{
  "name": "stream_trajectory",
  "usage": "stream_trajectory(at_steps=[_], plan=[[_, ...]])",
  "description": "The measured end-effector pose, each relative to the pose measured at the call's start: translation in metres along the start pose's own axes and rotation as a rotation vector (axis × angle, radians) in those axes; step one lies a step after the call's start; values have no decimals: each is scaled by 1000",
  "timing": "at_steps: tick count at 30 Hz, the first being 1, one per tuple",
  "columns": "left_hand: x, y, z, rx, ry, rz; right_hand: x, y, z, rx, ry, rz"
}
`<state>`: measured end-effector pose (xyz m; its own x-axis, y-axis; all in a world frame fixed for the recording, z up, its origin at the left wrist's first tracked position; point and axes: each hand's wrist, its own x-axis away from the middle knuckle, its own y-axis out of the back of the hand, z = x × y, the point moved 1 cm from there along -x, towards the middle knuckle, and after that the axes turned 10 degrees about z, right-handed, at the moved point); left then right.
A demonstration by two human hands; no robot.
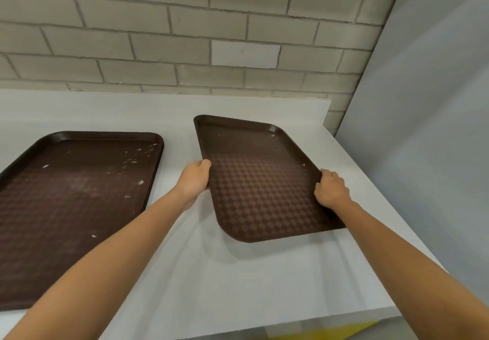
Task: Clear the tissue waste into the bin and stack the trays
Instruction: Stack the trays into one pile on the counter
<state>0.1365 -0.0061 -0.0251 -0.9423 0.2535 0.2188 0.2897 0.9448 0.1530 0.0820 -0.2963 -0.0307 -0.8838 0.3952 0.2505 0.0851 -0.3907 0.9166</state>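
A brown tray [259,180] is held over the right part of the white counter [238,273]. It is gripped at its left edge by the left hand [194,180], thumb on the rim and fingers hidden beneath, and at its right edge by the right hand [330,188], fingers curled over the rim. A stack of trays [74,207] is seen well apart on the left, lying flat, with small white tissue scraps [140,182] scattered on the top one; a brick wall [185,35] is seen at the far side and a blurred yellow object [330,331] below the near counter edge.
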Motion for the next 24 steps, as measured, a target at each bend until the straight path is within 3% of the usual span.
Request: stream_trajectory(at_steps=[11,20,24], plan=[[33,104,8,60,6,-40,12,-26,83,-284,64,41],[59,224,17,-444,-50,-349,46,-64,182,-584,104,40],[70,270,30,-495,-5,-420,68,-83,223,-584,130,50]])
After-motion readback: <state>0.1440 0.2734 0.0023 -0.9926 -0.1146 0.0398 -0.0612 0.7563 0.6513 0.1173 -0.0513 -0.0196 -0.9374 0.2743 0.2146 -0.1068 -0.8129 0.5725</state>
